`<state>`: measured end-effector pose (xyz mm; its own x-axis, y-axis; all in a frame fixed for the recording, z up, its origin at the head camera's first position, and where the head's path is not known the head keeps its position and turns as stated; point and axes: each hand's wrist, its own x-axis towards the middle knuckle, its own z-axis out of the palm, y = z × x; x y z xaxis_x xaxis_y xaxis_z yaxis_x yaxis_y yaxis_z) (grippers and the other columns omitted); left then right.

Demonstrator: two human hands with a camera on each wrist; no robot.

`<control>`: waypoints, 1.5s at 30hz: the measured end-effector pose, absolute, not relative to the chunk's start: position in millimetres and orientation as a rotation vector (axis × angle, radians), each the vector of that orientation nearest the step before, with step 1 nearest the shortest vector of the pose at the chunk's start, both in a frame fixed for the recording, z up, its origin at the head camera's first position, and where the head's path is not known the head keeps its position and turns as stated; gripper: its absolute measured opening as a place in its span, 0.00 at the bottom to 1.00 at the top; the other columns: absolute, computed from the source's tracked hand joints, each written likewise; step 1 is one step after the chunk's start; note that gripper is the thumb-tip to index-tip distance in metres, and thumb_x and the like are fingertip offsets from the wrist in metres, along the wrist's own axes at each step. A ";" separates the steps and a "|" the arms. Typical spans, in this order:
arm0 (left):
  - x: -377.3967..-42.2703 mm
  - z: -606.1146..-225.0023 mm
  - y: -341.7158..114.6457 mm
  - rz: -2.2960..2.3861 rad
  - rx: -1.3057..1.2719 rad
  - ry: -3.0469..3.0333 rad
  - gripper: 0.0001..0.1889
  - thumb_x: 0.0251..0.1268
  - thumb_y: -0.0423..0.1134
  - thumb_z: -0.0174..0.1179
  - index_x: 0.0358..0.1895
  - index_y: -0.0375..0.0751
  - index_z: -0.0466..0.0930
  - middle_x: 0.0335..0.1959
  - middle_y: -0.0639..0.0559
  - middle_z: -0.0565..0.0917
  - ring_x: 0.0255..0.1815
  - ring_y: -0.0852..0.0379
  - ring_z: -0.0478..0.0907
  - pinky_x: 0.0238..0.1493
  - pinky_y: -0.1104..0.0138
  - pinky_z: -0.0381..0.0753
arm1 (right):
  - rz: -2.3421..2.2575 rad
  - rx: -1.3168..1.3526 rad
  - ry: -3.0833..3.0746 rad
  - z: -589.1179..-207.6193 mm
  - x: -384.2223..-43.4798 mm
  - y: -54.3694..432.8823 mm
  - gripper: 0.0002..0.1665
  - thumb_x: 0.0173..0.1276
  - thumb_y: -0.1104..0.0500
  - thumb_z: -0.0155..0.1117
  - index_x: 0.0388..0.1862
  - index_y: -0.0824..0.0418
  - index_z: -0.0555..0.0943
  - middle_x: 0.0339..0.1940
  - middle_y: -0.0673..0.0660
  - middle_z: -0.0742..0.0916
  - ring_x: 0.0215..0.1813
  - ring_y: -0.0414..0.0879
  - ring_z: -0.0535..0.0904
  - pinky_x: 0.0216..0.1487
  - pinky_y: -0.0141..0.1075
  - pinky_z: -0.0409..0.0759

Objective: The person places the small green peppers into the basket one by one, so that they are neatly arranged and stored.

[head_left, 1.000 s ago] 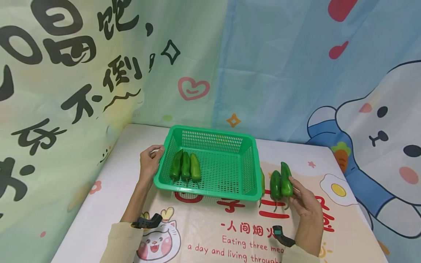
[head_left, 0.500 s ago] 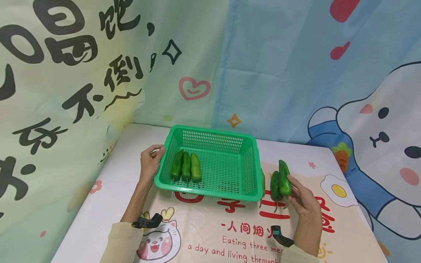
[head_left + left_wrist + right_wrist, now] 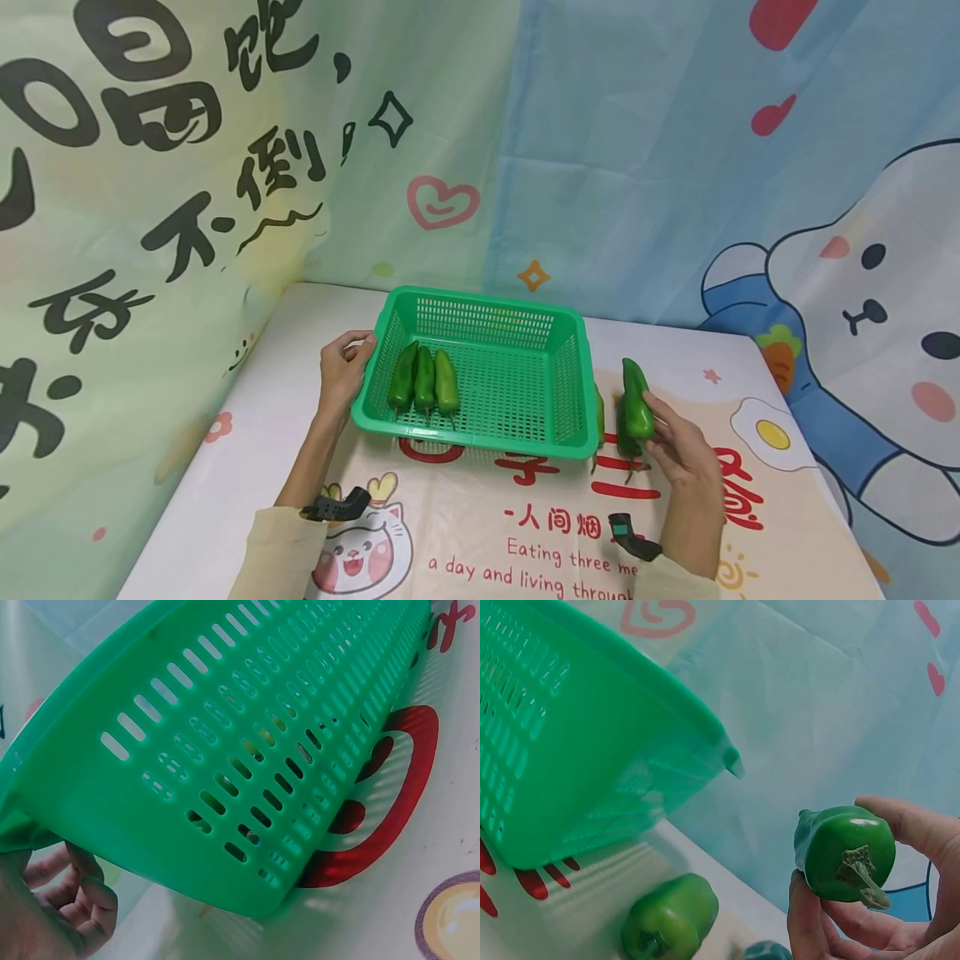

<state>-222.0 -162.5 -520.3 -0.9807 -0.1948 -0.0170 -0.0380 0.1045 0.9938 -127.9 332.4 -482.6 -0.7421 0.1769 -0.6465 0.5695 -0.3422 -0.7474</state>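
Observation:
My right hand (image 3: 684, 442) pinches a green chili pepper (image 3: 636, 400) between thumb and fingers. In the right wrist view that pepper (image 3: 851, 855) is raised, its stem toward the camera. In the head view it partly covers a second pepper (image 3: 628, 442) on the table. Another, lighter pepper (image 3: 671, 915) lies beside the basket's right wall. My left hand (image 3: 345, 371) grips the left rim of the green plastic basket (image 3: 480, 440); its fingers (image 3: 101, 911) curl below the rim and the thumb is hidden. Three peppers (image 3: 424, 379) lie side by side in the basket's left part.
The basket stands on a table with a printed cloth (image 3: 465, 517) of red and pink lettering. A patterned fabric backdrop (image 3: 615, 167) hangs behind and along the left side.
My right hand has lifted its pepper and carried it left, over the neighbouring pepper toward the basket. My left hand and the basket have stayed put.

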 end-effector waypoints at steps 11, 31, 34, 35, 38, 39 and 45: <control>-219.9 -518.3 -160.5 -1.988 0.231 -2.246 0.19 0.86 0.42 0.60 0.65 0.31 0.84 0.35 0.45 0.91 0.27 0.65 0.81 0.31 0.74 0.80 | -2.155 0.841 1.691 -476.0 -132.5 322.2 0.12 0.79 0.40 0.69 0.44 0.45 0.85 0.40 0.41 0.89 0.54 0.39 0.80 0.56 0.26 0.86; -220.7 -517.9 -161.1 -1.992 0.230 -2.244 0.19 0.86 0.42 0.60 0.65 0.32 0.85 0.38 0.42 0.91 0.28 0.65 0.82 0.32 0.73 0.81 | -2.191 0.734 1.739 -448.9 -136.4 293.8 0.10 0.80 0.45 0.69 0.37 0.44 0.88 0.36 0.43 0.91 0.45 0.37 0.86 0.53 0.26 0.88; -220.5 -517.4 -160.7 -1.989 0.231 -2.245 0.19 0.86 0.42 0.60 0.65 0.31 0.85 0.40 0.38 0.92 0.29 0.65 0.82 0.33 0.73 0.81 | -2.198 0.699 1.738 -445.6 -137.8 288.3 0.09 0.81 0.45 0.69 0.40 0.46 0.86 0.38 0.44 0.91 0.45 0.37 0.87 0.54 0.27 0.88; -220.5 -517.3 -160.6 -1.988 0.231 -2.246 0.19 0.86 0.42 0.60 0.65 0.31 0.85 0.40 0.37 0.92 0.29 0.65 0.82 0.33 0.73 0.81 | -2.199 0.693 1.740 -444.7 -138.4 286.3 0.09 0.81 0.45 0.69 0.42 0.47 0.86 0.38 0.44 0.91 0.44 0.37 0.87 0.54 0.27 0.88; -220.4 -516.7 -160.3 -1.983 0.227 -2.244 0.19 0.86 0.42 0.60 0.65 0.31 0.85 0.43 0.34 0.91 0.29 0.65 0.82 0.33 0.74 0.81 | -2.193 0.682 1.740 -442.4 -140.3 280.5 0.13 0.80 0.45 0.69 0.52 0.51 0.83 0.40 0.43 0.90 0.47 0.37 0.86 0.55 0.27 0.87; -220.2 -516.4 -160.2 -1.981 0.228 -2.244 0.19 0.86 0.42 0.60 0.65 0.31 0.85 0.43 0.33 0.91 0.29 0.65 0.82 0.33 0.74 0.81 | -2.186 0.679 1.744 -441.8 -141.0 278.5 0.17 0.81 0.45 0.69 0.57 0.53 0.82 0.41 0.43 0.90 0.48 0.37 0.86 0.56 0.27 0.87; -218.9 -514.4 -159.4 -1.973 0.232 -2.247 0.18 0.86 0.42 0.60 0.64 0.31 0.85 0.44 0.32 0.91 0.30 0.65 0.83 0.33 0.74 0.81 | -2.146 0.671 1.781 -439.0 -146.3 269.4 0.43 0.81 0.44 0.68 0.83 0.63 0.64 0.47 0.44 0.86 0.52 0.36 0.84 0.57 0.26 0.86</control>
